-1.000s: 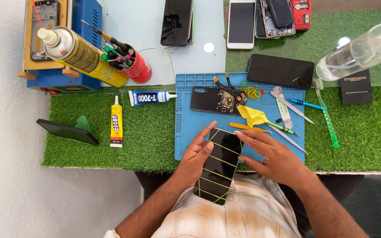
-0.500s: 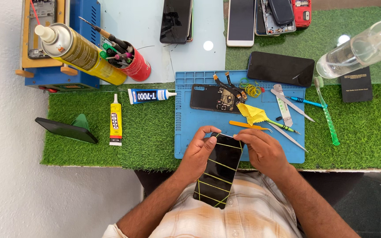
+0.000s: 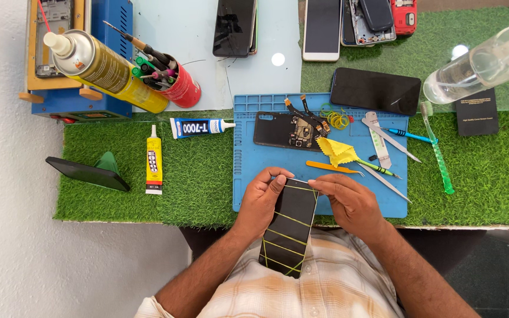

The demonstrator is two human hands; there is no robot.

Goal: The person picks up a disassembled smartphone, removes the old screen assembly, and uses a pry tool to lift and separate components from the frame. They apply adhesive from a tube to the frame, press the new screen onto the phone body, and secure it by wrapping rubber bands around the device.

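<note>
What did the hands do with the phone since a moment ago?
Both hands slid up to the top end of the black phone; the left hand now curls over its top corner and the right hand pinches the other. The phone stayed in their grip, yellow bands on. The tools on the blue mat didn't move.

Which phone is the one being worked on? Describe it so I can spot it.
Find the blue mat on the green turf. At its near edge, both hands grip a black phone. Unlike the other phones, it is wrapped in yellow rubber bands.

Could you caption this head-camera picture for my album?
Both hands hold a phone wrapped in yellow rubber bands over a blue repair mat.
</note>
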